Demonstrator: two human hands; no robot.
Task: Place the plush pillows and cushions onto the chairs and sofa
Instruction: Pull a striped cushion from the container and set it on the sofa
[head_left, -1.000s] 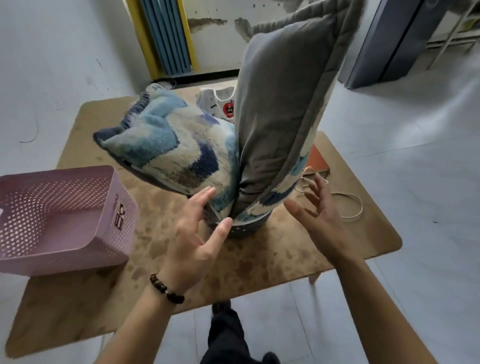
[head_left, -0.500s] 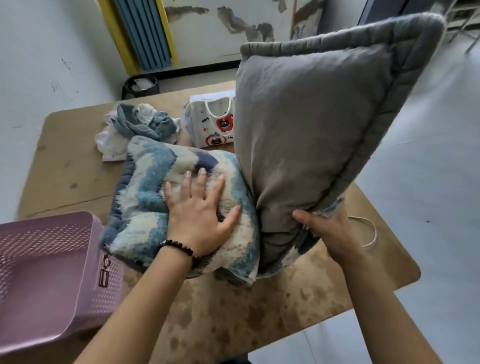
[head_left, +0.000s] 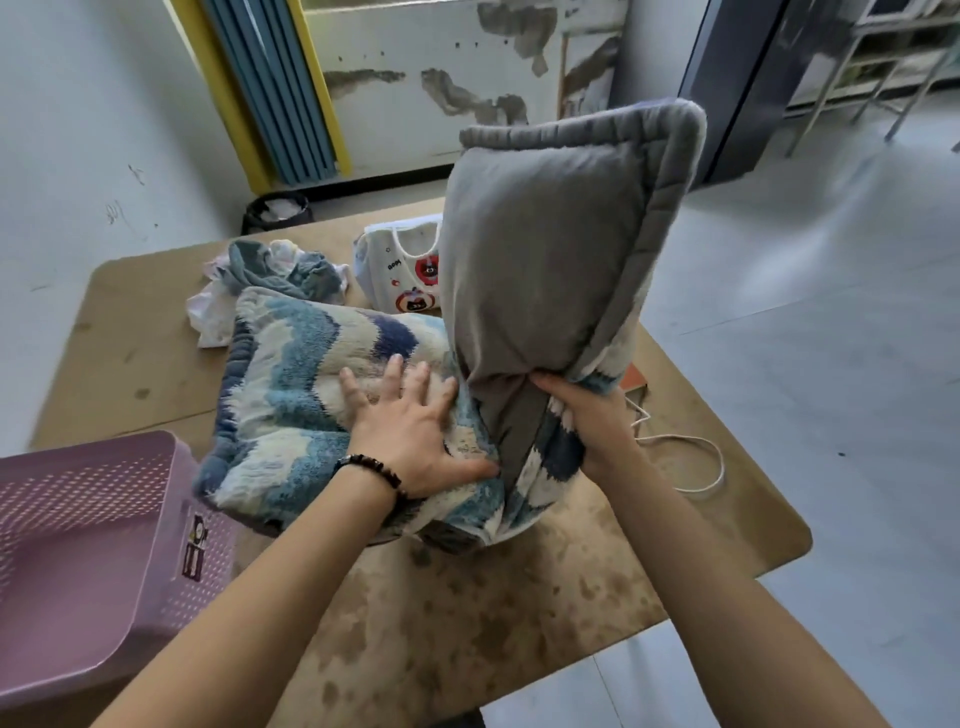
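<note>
left hand (head_left: 415, 431): lies flat, fingers spread, palm pressing down on the patterned cushion (head_left: 306, 395); an open grip, holding nothing.
right hand (head_left: 592, 415): grip closed, pinching the lower edge of the grey cushion (head_left: 545, 260), where the fabric bunches.
patterned cushion: lies flat near the middle of the worktop (head_left: 493, 597), its long axis running away from the person toward the far edge, directly under the left palm.
grey cushion: stands upright on edge, just right of the patterned one and touching it; it rises straight up from the right hand.
key relation: the right hand is nearer the grey cushion, the left nearer the flat one, so each could lift its own.
basket (head_left: 78, 545): pink, at the near left corner.
chairs, sofa: not in view; nothing looks placed yet.
</note>
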